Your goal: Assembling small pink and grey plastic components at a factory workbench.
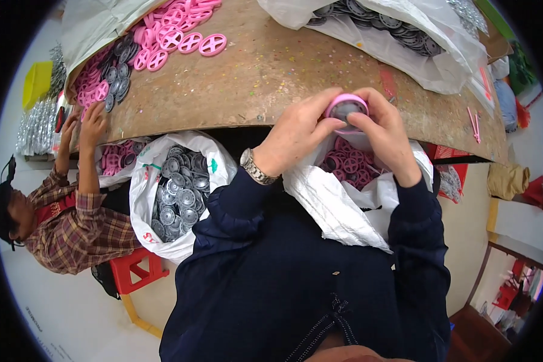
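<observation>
Pink-rimmed grey disc [346, 108] | sides partly behind fingers [374, 99] | underside hidden

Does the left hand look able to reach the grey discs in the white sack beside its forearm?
Probably yes: the sack is open and close, with nothing covering the grey discs. However, the left hand is occupied, holding a pink-rimmed piece together with the right hand.
</observation>
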The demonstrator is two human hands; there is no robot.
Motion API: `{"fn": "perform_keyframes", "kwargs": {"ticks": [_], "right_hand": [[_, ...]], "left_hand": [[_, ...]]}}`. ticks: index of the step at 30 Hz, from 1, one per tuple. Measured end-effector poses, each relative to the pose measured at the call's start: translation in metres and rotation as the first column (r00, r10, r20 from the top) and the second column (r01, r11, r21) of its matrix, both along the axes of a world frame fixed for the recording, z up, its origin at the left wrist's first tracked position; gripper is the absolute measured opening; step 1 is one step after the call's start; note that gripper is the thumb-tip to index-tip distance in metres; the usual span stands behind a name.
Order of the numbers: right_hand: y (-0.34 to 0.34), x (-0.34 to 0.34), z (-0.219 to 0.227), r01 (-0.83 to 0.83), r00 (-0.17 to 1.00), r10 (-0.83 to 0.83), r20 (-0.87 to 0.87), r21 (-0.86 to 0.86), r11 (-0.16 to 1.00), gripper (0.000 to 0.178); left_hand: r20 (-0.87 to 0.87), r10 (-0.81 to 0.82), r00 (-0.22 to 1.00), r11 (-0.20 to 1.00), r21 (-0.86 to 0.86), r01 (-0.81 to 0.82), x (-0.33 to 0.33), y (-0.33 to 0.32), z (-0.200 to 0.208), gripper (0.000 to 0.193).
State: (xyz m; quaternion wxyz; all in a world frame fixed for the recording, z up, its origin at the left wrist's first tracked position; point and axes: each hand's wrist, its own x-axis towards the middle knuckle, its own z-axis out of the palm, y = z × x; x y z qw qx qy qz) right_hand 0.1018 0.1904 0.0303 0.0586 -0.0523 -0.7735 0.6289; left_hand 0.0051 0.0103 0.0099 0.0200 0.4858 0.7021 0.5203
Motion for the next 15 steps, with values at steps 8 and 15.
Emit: {"fn": "perform_keyframes", "kwargs": {"ticks": [8,15], "right_hand": [[0.033,0.046,0.009,-0.345,0.929,0.183,0.321,0.577,0.74,0.03],[0.035,0.054,0.005,-0.31,0.948,0.161,0.275,0.677,0.667,0.031]], "left_hand": [[-0.645,0.528,0.552,0.731,0.015,-0.683,-0.109,-0.036,0.003,0.038],[-0.702,0.528,0.477,0.44,-0.255,-0.861,-0.195,-0.068,-0.031,0.031]]}}
